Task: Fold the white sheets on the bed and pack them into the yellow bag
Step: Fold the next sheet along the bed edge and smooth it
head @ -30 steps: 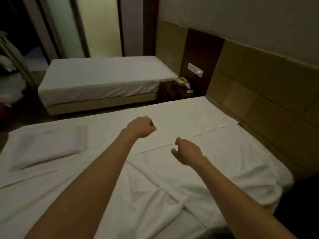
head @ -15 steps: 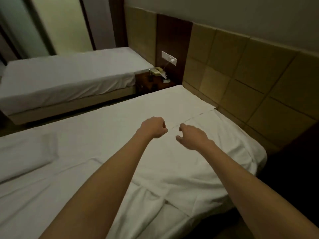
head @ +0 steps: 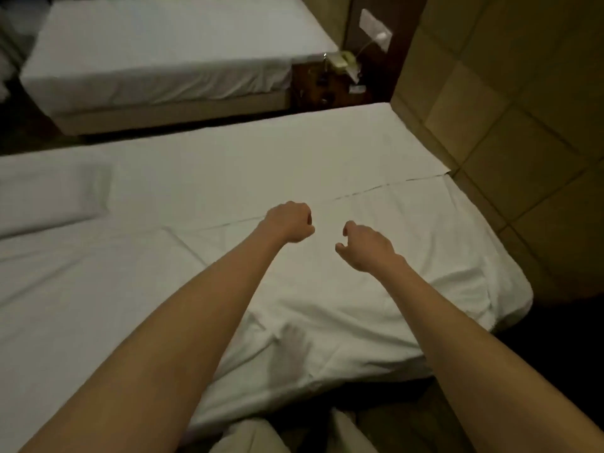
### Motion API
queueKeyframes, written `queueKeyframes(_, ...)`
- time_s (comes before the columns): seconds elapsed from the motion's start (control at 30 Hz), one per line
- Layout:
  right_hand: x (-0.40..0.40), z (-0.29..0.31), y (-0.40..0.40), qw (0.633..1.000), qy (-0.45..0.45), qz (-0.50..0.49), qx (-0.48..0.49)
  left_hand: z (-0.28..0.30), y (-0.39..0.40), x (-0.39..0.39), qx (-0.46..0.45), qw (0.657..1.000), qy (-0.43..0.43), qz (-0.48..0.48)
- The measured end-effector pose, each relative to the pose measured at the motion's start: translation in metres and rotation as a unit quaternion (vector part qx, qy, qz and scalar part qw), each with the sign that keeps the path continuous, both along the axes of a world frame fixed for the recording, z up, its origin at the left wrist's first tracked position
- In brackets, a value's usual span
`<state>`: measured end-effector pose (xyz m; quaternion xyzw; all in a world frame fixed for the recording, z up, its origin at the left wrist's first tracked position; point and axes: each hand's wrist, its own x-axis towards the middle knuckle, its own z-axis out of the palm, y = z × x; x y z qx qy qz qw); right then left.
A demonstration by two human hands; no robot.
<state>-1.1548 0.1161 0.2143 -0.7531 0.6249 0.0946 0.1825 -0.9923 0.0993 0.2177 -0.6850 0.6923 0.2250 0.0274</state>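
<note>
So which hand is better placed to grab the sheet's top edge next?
Left, probably. The left hand is fisted right at the sheet edge where that line passes. The right hand hangs loosely curled, nearer than the edge, over the sheet's middle.

The near bed [head: 228, 165] carries a rumpled white sheet [head: 359, 305] over its 3 o'clock half, edge running toward 2 o'clock, and a folded white sheet [head: 49, 194] at 9 o'clock.

Single head cam, high above near bed [head: 196, 191] edge, facing forward-down across it toward second bed [head: 157, 50]; close range.
</note>
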Motion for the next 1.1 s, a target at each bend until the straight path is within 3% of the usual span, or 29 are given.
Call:
queueKeyframes(0.23,-0.025,-0.119,0.024,0.983,0.013,0.118,0.142,-0.086,0.027,-0.018,0.083,0.984,0.048,0.150)
queueKeyframes(0.47,-0.041,-0.236,0.059,0.957,0.032,0.149,0.246,-0.250,0.115,-0.031,0.275,0.918,0.065,0.280)
queueKeyframes(0.57,-0.040,-0.275,0.069,0.951,0.041,0.163,0.258,-0.308,0.147,-0.041,0.288,0.864,0.133,0.392)
queueKeyframes(0.6,-0.038,-0.286,0.072,0.951,0.037,0.165,0.259,-0.325,0.154,-0.044,0.291,0.832,0.168,0.442)
queueKeyframes(0.7,-0.033,-0.311,0.087,0.943,0.028,0.162,0.289,-0.362,0.167,-0.053,0.293,0.684,0.313,0.590)
queueKeyframes(0.77,-0.030,-0.328,0.100,0.937,0.023,0.158,0.311,-0.373,0.164,-0.059,0.246,0.634,0.369,0.634)
queueKeyframes(0.83,-0.027,-0.340,0.113,0.934,0.012,0.149,0.325,-0.375,0.155,-0.066,0.222,0.621,0.410,0.631)
queueKeyframes(0.97,-0.024,-0.346,0.133,0.919,-0.031,0.128,0.372,-0.359,0.128,-0.086,0.224,0.644,0.485,0.548)
queueKeyframes(1.1,-0.024,-0.338,0.123,0.896,-0.148,-0.087,0.411,-0.318,0.073,-0.098,0.190,0.669,0.526,0.490)
